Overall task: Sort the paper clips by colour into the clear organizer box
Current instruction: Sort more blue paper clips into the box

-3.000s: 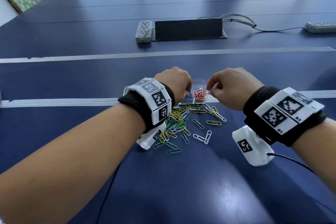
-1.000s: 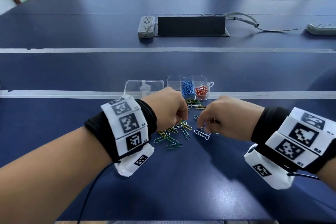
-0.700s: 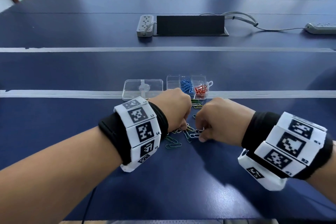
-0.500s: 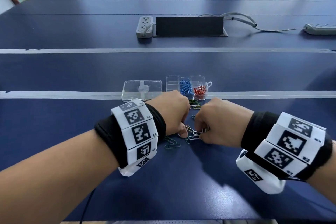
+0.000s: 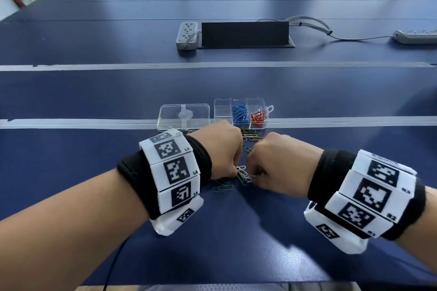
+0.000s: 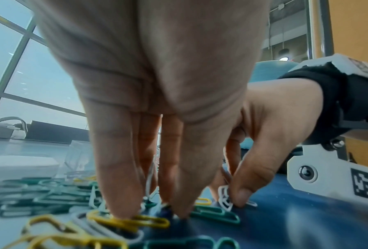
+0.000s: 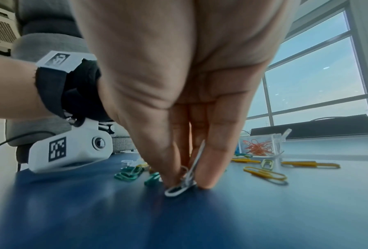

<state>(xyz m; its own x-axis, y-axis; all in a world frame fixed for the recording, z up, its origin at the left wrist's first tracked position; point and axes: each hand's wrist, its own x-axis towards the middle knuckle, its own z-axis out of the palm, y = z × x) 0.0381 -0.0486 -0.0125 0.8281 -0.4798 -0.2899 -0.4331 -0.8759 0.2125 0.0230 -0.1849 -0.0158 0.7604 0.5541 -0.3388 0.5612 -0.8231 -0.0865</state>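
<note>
Your two hands work one scatter of loose paper clips [image 5: 222, 188] on the blue table [image 5: 212, 238], just near of the clear organizer box [image 5: 241, 113], which holds two sorted lots: blue clips [image 5: 239, 114] and red clips [image 5: 258, 117]. Your right hand [image 5: 279, 163] pinches white clips [image 7: 184, 184]; your left hand [image 5: 220, 149], fingertips down, holds a white clip [image 6: 150, 176]. Both hands have closed in from half a second ago.

From the head view the knuckles of the left hand [image 5: 220, 149] and right hand [image 5: 276, 163] hide the fingertips and most loose clips [image 5: 222, 188] — the left wrist view's nearest clips [image 6: 123, 222] blur.
</note>
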